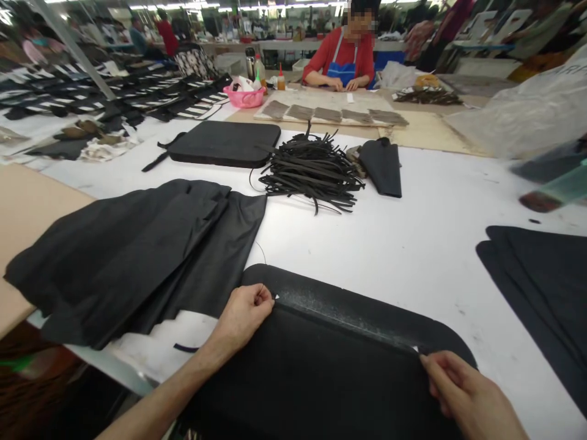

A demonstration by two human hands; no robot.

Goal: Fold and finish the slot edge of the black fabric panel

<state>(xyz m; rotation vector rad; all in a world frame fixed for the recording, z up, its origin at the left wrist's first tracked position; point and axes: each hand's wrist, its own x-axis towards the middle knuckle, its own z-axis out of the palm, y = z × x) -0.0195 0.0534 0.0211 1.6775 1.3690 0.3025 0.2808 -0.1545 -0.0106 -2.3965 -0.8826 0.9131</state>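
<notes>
A large black panel [330, 373] with rounded corners lies at the near edge of the white table [413, 244]. A black fabric layer lies on it, its top edge folded just below a grey dusty strip [348, 305]. My left hand [245, 315] is closed, pinching that fabric edge at its left end. My right hand [463, 394] pinches the same edge at its right end, fingers pressed together.
A pile of black fabric pieces [132, 256] lies to the left. Behind are a heap of black straps [312, 171], a black pad [224, 143] and folded fabric [383, 165]. More black panels [545, 287] lie right. A person in red [343, 58] works opposite.
</notes>
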